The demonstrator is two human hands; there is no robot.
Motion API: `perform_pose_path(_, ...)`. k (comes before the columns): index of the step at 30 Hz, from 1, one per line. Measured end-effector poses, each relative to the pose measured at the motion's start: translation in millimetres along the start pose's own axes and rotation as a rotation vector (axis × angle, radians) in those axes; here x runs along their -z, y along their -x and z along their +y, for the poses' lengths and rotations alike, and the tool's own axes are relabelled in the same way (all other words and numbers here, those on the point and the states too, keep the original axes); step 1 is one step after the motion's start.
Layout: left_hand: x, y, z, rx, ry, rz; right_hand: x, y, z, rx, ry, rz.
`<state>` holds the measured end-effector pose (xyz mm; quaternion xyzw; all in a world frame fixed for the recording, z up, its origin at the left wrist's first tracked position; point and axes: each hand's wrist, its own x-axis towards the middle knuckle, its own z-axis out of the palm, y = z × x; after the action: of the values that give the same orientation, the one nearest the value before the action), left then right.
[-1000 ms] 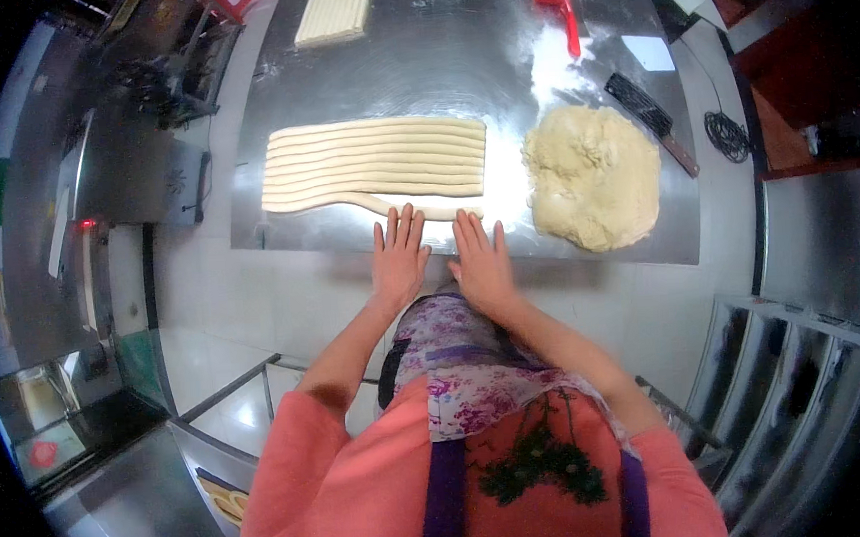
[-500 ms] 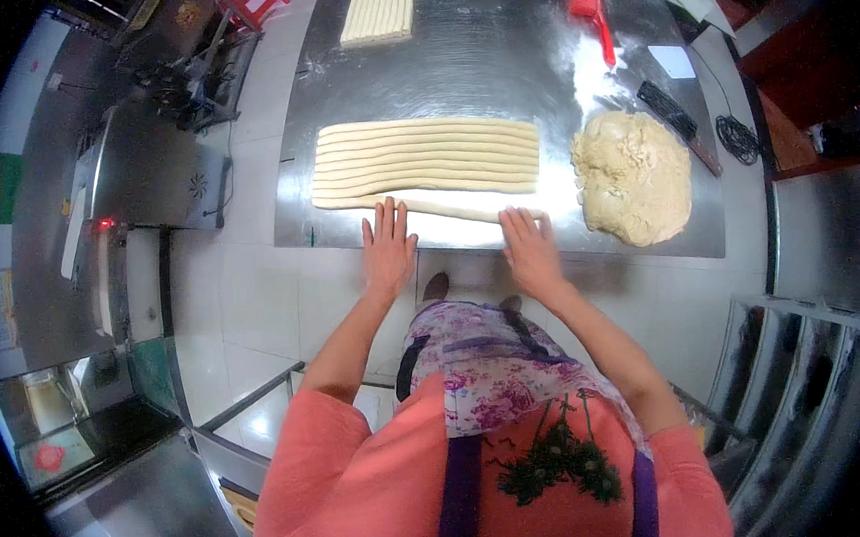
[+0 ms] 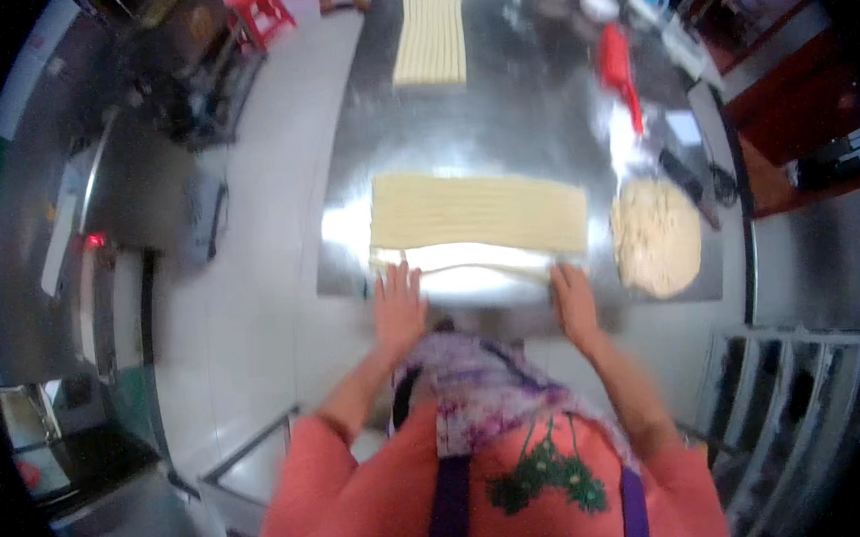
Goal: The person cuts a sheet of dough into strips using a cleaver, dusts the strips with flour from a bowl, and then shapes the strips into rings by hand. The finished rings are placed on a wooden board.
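Observation:
A thin rope of dough (image 3: 525, 268) lies along the near edge of the metal table (image 3: 500, 117), bowed slightly away from me in the middle. My left hand (image 3: 400, 305) rests on its left end, palm down, fingers stretched out. At the other end, my right hand (image 3: 574, 304) has its fingers extended over the rope tip, somewhat blurred. Just beyond lies a block of several dough ropes (image 3: 476, 212) side by side, with a strip of bare metal between it and the single rope. To the right of the block sits a large, lumpy mass of dough (image 3: 657, 240).
Another set of dough ropes (image 3: 431, 37) lies at the far end. On the right are a red brush-like tool (image 3: 614, 55), scattered flour, a white flat piece (image 3: 683, 127) and a dark-bladed tool (image 3: 682, 176). Bowls (image 3: 598, 4) stand far right; a red stool (image 3: 259, 13) is far left.
The view has shifted, so the table sits lower. My hands are farther apart, and the single rope looks thinner and now lies apart from the block along its left end too.

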<state>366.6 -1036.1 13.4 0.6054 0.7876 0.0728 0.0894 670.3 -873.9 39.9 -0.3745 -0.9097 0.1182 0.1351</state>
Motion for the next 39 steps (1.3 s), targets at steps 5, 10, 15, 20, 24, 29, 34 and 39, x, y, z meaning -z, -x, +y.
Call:
perform_pose_path(5,9.0,-2.1,-52.7,-0.111,0.013,0.172,-17.1,-21.8,8.7,0.104,-0.038,0.059)
perform_pose_path(10,30.4,-31.2,-84.7,-0.382,0.063,0.053,2.7,-26.3,31.0,0.082,0.015,-0.179)
perform_pose_path(15,14.7,-28.4,-105.8,-0.309,0.094,0.212,14.8,-35.2,36.9,-0.039,-0.126,-0.164)
perform_pose_path(20,-5.5,-13.9,-117.0,-0.121,0.124,-0.024,-22.7,-1.0,66.1,-0.28,-0.277,-0.243)
perform_pose_path(24,16.0,-12.7,-114.3,-0.213,0.257,0.098,-7.1,-13.8,59.0,-0.149,-0.209,-0.165)
perform_pose_path(29,38.9,-31.4,-53.7,-0.291,0.249,0.312,5.2,-12.6,59.1,-0.168,-0.25,-0.052)
perform_pose_path(34,-1.6,-76.6,71.4,-0.556,0.566,0.171,-4.0,-8.2,69.6,-0.189,-0.312,-0.089)
perform_pose_path(39,-57.5,-116.1,185.7,-0.661,0.461,0.075,9.8,-13.6,61.6,-0.252,-0.35,-0.131)
